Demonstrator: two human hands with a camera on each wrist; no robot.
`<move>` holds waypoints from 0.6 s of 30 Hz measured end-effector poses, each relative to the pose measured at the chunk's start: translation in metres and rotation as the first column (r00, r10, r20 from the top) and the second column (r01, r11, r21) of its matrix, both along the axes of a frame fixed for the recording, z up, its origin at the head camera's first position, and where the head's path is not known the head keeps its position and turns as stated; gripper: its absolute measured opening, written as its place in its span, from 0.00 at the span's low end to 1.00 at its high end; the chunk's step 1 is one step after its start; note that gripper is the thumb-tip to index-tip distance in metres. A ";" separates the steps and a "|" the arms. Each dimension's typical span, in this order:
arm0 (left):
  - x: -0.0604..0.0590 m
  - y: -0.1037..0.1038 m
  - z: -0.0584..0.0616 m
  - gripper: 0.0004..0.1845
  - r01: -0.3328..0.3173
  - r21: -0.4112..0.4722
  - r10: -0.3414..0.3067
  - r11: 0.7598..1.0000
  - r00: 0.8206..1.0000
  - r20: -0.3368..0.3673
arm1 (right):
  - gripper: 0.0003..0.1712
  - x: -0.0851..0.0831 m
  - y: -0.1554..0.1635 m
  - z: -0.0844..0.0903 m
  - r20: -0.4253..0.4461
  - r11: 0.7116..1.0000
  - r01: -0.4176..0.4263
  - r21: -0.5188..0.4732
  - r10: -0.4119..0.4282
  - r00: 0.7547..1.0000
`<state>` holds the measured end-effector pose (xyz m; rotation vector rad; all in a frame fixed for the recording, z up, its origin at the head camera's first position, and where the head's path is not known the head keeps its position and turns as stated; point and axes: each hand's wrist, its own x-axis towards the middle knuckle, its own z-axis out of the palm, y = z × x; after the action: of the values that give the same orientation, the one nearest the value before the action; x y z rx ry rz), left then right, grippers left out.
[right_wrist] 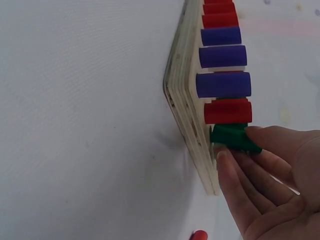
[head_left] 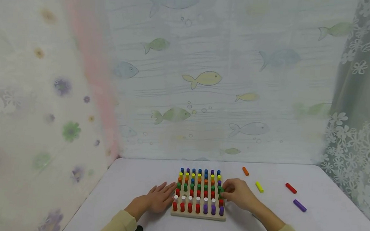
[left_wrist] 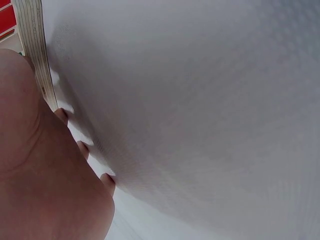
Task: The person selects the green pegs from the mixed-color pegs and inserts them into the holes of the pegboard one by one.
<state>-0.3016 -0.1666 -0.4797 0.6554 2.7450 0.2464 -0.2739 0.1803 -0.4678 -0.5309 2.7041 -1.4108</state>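
Looking down from the head view, the left hand point(head_left: 160, 198) lies flat and spread on the white table point(head_left: 324, 223), its straight fingertips touching the left edge of the pale wooden pegboard point(head_left: 198, 215). The board is square and stands full of short round pegs in rows of blue, yellow, orange, green, red, white and purple. The right hand point(head_left: 238, 194) curls at the board's right edge, pinching a green peg point(head_left: 221, 192). Beyond that hand, on the table, lie loose cylinders: an orange peg point(head_left: 245, 171), a yellow peg point(head_left: 259, 186), a red peg point(head_left: 290, 188) and a purple peg point(head_left: 299, 205).

In the left wrist view, the left hand's fingertips point(left_wrist: 61, 115) press onto the matte white table point(left_wrist: 200, 110), just beside the board's layered plywood edge point(left_wrist: 35, 45).

In the right wrist view, the right hand point(right_wrist: 270, 185) holds the smooth green peg point(right_wrist: 231, 137) between thumb and fingers, its end at the board point(right_wrist: 187, 115), beside a red peg and purple pegs.
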 end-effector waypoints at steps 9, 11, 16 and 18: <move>0.001 0.002 0.001 0.34 -0.006 0.001 0.006 1.000 1.000 0.015 | 0.04 -0.001 -0.001 -0.004 -0.071 0.995 -0.041 0.089 0.048 0.996; 0.001 0.002 0.000 0.34 -0.006 -0.001 0.006 1.000 1.000 0.018 | 0.03 -0.001 -0.001 -0.004 -0.079 0.994 -0.049 0.102 0.058 0.995; -0.001 0.002 -0.001 0.34 -0.008 -0.002 0.008 1.000 1.000 0.025 | 0.03 -0.001 0.001 -0.004 -0.079 0.992 -0.059 0.109 0.068 0.995; -0.002 0.002 -0.001 0.35 -0.006 0.001 0.006 1.000 0.999 0.040 | 0.04 -0.002 0.002 -0.004 -0.077 0.991 -0.064 0.114 0.073 0.994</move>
<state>-0.3031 -0.1649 -0.4802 0.6363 2.7089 0.2602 -0.2755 0.1819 -0.4716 -0.6803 2.7771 -1.2395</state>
